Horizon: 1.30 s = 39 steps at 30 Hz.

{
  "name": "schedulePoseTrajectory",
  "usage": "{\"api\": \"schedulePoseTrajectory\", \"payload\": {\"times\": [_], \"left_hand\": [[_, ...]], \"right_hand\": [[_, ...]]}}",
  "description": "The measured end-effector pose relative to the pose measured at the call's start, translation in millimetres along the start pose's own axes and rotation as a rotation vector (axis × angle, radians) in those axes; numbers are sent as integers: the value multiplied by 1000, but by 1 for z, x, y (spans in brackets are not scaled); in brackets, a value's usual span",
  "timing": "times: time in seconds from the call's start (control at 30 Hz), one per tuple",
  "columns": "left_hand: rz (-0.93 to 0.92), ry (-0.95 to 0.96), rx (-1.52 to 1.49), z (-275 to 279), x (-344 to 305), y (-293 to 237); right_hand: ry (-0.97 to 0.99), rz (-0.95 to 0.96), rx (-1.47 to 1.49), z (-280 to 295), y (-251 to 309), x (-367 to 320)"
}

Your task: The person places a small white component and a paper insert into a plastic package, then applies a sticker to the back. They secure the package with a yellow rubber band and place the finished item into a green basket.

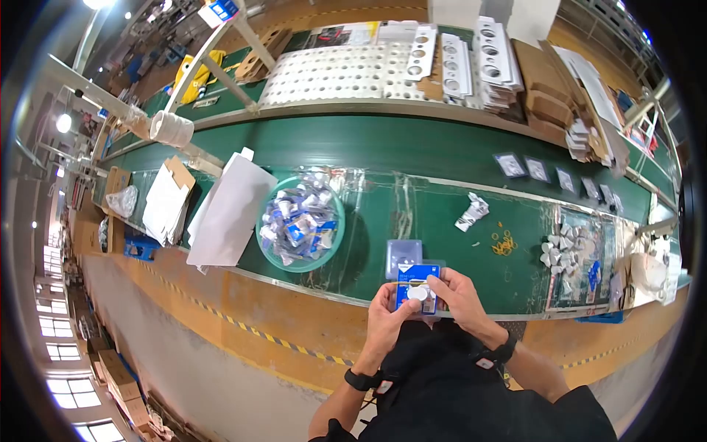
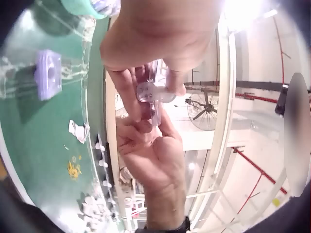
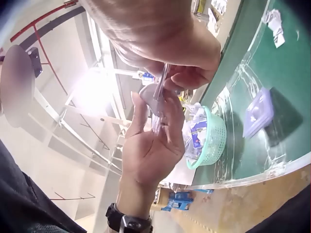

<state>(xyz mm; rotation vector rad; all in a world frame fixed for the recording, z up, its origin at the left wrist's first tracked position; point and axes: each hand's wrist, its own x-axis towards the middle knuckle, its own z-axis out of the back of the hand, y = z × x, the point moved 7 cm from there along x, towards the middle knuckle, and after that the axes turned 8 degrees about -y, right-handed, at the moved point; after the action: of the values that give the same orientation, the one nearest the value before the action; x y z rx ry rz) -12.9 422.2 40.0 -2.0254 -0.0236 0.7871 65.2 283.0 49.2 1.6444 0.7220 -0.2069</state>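
Both hands hold a clear plastic blister pack with a blue card (image 1: 431,274) near the table's front edge. A white round piece (image 1: 417,293) shows at its front, and a thin yellowish band crosses the card above it. My left hand (image 1: 384,324) grips the pack's left side, its thumb by the round piece. The right hand (image 1: 462,300) pinches the right side, thumb over the front near the band. From the side, in the right wrist view, the clear pack (image 3: 156,124) stands on edge between the fingers. Just beyond it on the table lies a clear plastic package (image 1: 404,250).
A green basket (image 1: 266,254) full of blue-and-white packs stands left. To the right lie yellow rubber bands (image 1: 504,244), a crumpled white wrapper (image 1: 472,211) and a heap of white pieces (image 1: 561,249). Several flat packs (image 1: 509,165) lie on the green belt behind. White sheets (image 1: 232,214) lean left.
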Motion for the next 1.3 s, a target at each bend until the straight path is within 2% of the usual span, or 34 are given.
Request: {"api": "schedulePoseTrajectory", "payload": {"times": [0.17,0.23,0.27,0.33,0.37,0.4,0.43,0.5,0.53,0.63,0.73,0.83,0.9,0.93,0.97,1.0,1.03,1.07,1.1,1.23,1.3], "left_hand": [[-92,-159,100,77,47,-57],[-204,-257,138,100,73,-119],[-288,-293,202,113,88,-152],[-384,-374,604,154,136,-203],[-360,-348,476,143,147,-233],[-443,-384,429,144,164,-254],[-422,-411,493,146,180,-264],[-381,-458,628,149,207,-276],[-400,-461,689,155,225,-271],[-263,-473,955,179,270,-243],[-4,-299,963,174,286,-215],[-89,-414,1424,157,294,-227],[-406,-533,1947,193,330,-223],[-653,-75,2199,206,344,-208],[-671,-20,2044,199,330,-213],[-1006,218,2050,222,346,-199],[-756,62,1941,222,349,-201],[-640,-73,2027,218,347,-204],[-224,-367,1984,208,338,-216],[-264,-430,2030,140,287,-240],[-364,-569,2029,123,260,-250]], "right_hand": [[199,-113,-166,-67,-23,45],[261,-201,-154,-90,-23,47],[259,-194,-188,-95,-20,51],[174,-192,-202,-88,-20,59],[131,-193,-206,-82,-20,62],[96,-189,-216,-75,-18,66],[60,-187,-221,-67,-17,67],[-20,-178,-214,-46,-20,68],[-60,-168,-204,-35,-26,68],[-159,-153,-183,-10,-31,65],[-234,-161,-149,8,-42,58],[-257,-144,-111,20,-52,52],[-264,-106,-79,28,-73,51],[-251,-97,-92,28,-70,46],[-287,-86,-118,33,-64,42],[-270,37,-190,46,-62,37],[-289,22,-209,61,-61,31],[-343,-18,-190,84,-66,25],[-431,-19,-195,111,-71,13],[-668,-69,-254,216,-84,-15],[-777,-33,-357,261,-83,-24]]}}
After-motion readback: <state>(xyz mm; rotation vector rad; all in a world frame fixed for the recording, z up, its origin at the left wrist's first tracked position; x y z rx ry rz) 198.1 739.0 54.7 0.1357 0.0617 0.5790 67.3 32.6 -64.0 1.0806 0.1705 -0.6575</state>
